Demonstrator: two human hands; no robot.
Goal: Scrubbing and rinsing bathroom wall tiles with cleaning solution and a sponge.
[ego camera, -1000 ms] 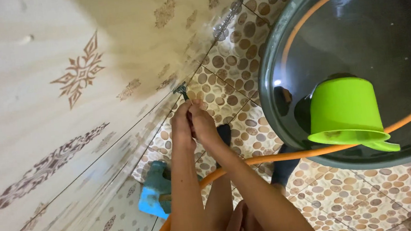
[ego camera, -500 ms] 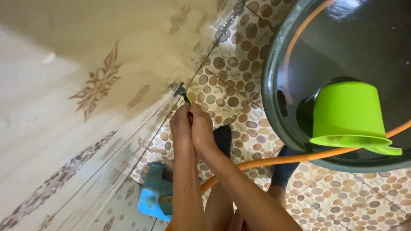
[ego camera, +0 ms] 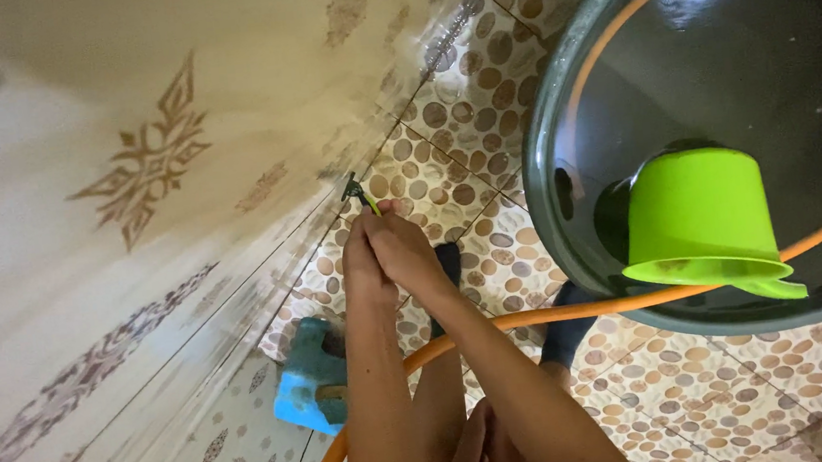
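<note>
head view, looking down at tiled corner. both hands pressed together in front of body, fingers curled round one small tool. left hand (ego camera: 361, 256) on the wall side, right hand (ego camera: 403, 247) against it on the tub side; both closed on the handle. tool looks like a disposable razor (ego camera: 357, 192): dark head w/ thin yellow-green neck, sticking out above the fingertips, head at or just off the base of the wall tile (ego camera: 154, 165) where it meets the floor. cannot tell if head touches the tile. handle hidden inside the grip.

floor: pebble-pattern tiles (ego camera: 460, 116), brown on cream. wall: cream tiles w/ brown ornament, glossy.

right of hands: large dark round tub (ego camera: 541, 118), rim near the forearm but apart from it. bright green plastic scoop (ego camera: 696, 219) lies on its side inside the tub, mouth twd the near rim. orange hose (ego camera: 560, 315) runs under the right forearm, across the floor, over the tub rim and loops round inside.

below left wrist: blue block-shaped obj (ego camera: 310, 381) on floor by the wall, kind unclear. dark-socked feet (ego camera: 563, 332) partly visible near the hose.
</note>
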